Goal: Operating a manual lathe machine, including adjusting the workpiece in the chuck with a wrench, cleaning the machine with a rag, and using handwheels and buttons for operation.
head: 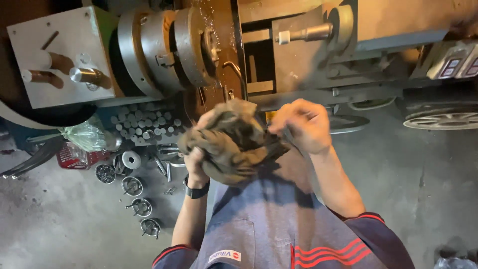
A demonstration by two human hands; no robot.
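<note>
grimy brown rag (pixel 230 144), crumpled, held chest-high

You stand in a metalworking shop: a lathe (pixel 209 50) with its round chuck (pixel 191 47) fills the upper edge, above a stained concrete floor (pixel 50 229) bearing cut steel rods (pixel 144 122) and small tins (pixel 132 185), apparently of hardware.

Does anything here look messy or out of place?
Mostly clutter: small round tins and loose metal parts sit scattered on the floor below the lathe. The rag bunched between the left hand and right hand looks grimy.
</note>
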